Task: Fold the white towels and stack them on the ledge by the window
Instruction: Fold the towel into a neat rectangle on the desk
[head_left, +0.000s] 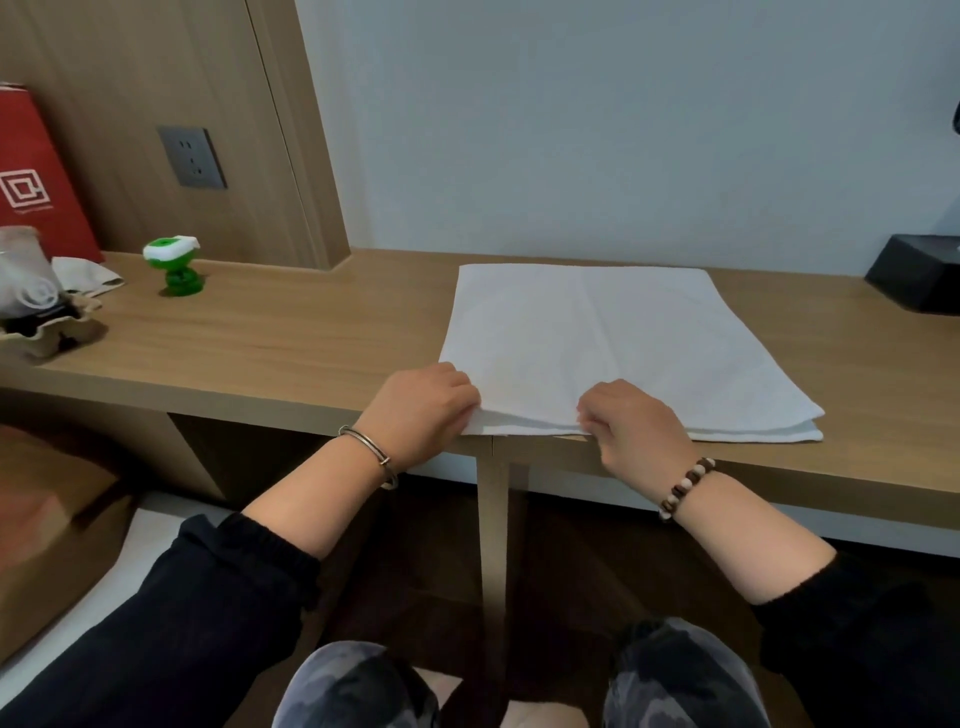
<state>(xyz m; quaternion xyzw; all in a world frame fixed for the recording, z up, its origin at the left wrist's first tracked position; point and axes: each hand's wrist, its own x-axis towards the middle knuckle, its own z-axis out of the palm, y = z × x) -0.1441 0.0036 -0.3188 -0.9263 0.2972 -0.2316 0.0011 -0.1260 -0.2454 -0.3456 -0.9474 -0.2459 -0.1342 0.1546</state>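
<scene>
Stretching across the middle of the frame from left edge to right edge, the wooden tabletop carries everything worth noting. Above it, a pale blue-grey wall fills the upper right, and a wood-grain panel with a dark power socket fills the upper left.

On the right-centre of the tabletop lies the white towel, folded into a flat, doubled rectangle whose near edge runs along the front lip of the tabletop, layers showing at the lower right corner. A faint crease runs down its middle.

At the far left a red paper bag stands against the panel, with a clear-lidded cup in a cardboard carrier in front of it. A black box sits at the far right edge.

Both hands are closed on the towel's near edge: the left hand pinches the near-left corner, and the right hand, just beside it, pinches the same edge nearer the middle, fingers curled under the cloth. The left wrist wears a metal bangle; the right wears a beaded bracelet. Black sleeves are pushed up both forearms.

Smallest, a green and white toy stands on the tabletop at the left.
</scene>
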